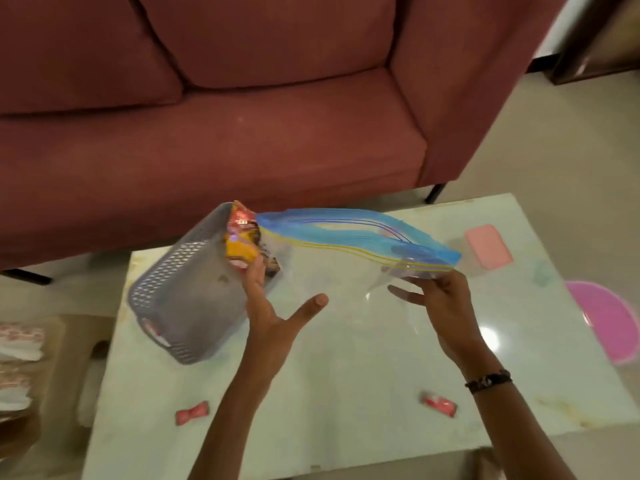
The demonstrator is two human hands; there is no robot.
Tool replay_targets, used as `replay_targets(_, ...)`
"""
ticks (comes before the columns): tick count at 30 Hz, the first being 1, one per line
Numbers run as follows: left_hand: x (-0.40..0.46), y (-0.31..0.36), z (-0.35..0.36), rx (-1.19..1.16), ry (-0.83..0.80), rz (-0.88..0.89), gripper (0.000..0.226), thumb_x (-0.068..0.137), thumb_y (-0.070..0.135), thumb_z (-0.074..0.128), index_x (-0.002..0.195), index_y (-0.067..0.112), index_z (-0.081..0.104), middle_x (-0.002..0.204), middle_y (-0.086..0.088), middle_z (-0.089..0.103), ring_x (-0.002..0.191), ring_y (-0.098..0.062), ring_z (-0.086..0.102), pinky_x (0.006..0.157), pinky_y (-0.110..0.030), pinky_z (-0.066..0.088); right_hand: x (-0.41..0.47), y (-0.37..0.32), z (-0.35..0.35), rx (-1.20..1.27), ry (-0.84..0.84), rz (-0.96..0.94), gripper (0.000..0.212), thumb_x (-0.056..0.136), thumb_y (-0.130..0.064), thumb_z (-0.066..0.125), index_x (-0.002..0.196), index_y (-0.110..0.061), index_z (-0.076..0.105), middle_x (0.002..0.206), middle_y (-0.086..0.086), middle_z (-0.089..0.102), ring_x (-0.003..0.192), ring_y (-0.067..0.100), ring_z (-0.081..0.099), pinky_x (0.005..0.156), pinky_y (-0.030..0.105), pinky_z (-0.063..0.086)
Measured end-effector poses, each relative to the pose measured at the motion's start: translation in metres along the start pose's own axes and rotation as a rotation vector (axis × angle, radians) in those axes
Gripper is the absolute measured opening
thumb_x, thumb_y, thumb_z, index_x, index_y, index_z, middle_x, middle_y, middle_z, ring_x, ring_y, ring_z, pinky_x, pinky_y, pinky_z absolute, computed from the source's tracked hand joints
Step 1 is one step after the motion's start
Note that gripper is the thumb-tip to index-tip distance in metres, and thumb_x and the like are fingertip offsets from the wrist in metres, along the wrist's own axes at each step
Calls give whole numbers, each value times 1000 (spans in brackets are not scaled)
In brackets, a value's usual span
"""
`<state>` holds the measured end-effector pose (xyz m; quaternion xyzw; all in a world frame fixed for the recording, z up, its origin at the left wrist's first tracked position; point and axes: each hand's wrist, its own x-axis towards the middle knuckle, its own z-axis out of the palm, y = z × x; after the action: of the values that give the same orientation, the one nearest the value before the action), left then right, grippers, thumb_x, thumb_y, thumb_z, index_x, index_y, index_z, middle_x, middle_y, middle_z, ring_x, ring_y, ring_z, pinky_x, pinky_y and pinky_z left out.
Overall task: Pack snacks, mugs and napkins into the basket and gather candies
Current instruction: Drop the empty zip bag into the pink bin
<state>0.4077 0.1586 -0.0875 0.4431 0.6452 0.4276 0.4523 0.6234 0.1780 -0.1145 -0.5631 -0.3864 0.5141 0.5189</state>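
The right hand [446,303] pinches the blue-and-yellow seal end of a clear zip-top bag [346,244], held above the glass table [346,375]. The left hand [270,306] is spread wide, holding nothing, near the bag's mouth. The grey basket [180,292], at ten o'clock, already holds snack packets [242,240]. Two red candies [191,412] lie at six o'clock. The limp bag may fold shut or slip from a one-corner grip, spilling candies.

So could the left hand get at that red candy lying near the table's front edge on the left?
Probably yes. The left hand is open and holds nothing, and only bare table shows between it and the red candy. The basket sits farther back.
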Motion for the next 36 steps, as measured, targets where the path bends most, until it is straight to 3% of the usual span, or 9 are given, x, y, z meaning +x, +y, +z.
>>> replay_targets(3, -2, -4, 82, -29, -144, -86, 99, 61, 37, 84, 131, 47, 15, 143, 8, 36, 132, -7, 38, 105, -28, 31, 12, -7, -81, -10, -33, 40, 39, 92, 14, 33, 110, -3, 64, 91, 0, 75, 96, 22, 71, 76, 35, 60)
replay_targets(7, -3, -2, 203, -117, -190, -155, 73, 81, 11, 70, 127, 41, 22, 103, 4, 63, 87, -14, 61, 86, -32, 48, 28, 1, -187, -145, -13, 76, 41, 93, 11, 31, 119, -2, 59, 109, 6, 70, 101, 14, 67, 86, 36, 57)
replay_targets(11, -17, 1, 316, -233, -189, -218, 45, 88, 4, 58, 115, 28, 32, 89, 3, 60, 68, -14, 59, 73, -32, 54, 31, 6, -284, -590, -162, 3, 44, 96, -25, 51, 138, -31, 41, 141, -10, 46, 123, -1, 44, 100, 7, 34)
replay_targets(15, -35, 7, 406, -343, -345, -303, 37, 91, 5, 54, 109, 30, 34, 94, 2, 61, 69, -12, 66, 70, -29, 57, 26, 18, -352, -950, -223, 158, 75, 74, -61, 63, 137, -31, 33, 132, -3, 54, 118, 16, 53, 96, 36, 47)
replay_targets(20, -45, 7, 483, -302, -538, -278, 49, 86, -6, 53, 124, 19, 38, 115, 2, 56, 93, 0, 61, 76, -17, 54, 36, 39, -386, -813, 193, 11, 37, 82, -7, 69, 118, -1, 61, 118, -2, 60, 100, 5, 57, 90, 15, 39)
replay_targets(23, -42, 2, 507, -191, -631, -236, 45, 89, 4, 57, 120, 32, 40, 119, 10, 61, 101, -2, 59, 85, -14, 46, 53, 53, -415, -496, 458, 83, 47, 75, 22, 48, 112, -2, 64, 105, -2, 64, 84, -9, 56, 86, 16, 45)
replay_targets(26, -32, -15, 520, -126, -592, -257, 41, 89, 14, 58, 120, 35, 42, 122, 11, 58, 102, -3, 56, 81, -12, 44, 74, 92, -458, -476, 654, 37, 50, 68, 25, 42, 100, -5, 66, 102, 3, 63, 92, 8, 59, 78, 5, 42)
replay_targets(31, -25, -61, 540, -66, -586, -296, 30, 91, 18, 55, 113, 37, 47, 116, 18, 60, 101, -7, 57, 84, -22, 43, 94, 187, -499, -760, 560, 154, 53, 57, 26, 37, 92, 0, 66, 104, 15, 62, 97, 30, 58, 73, 10, 36)
replay_targets(36, -12, -96, 562, -27, -603, -244, 26, 91, 16, 55, 111, 33, 51, 118, 15, 61, 99, 3, 57, 79, -9, 43, 122, 273, -514, -880, 472, 410, 54, 70, 24, 36, 115, 2, 57, 129, 18, 47, 101, 37, 57, 82, 27, 39)
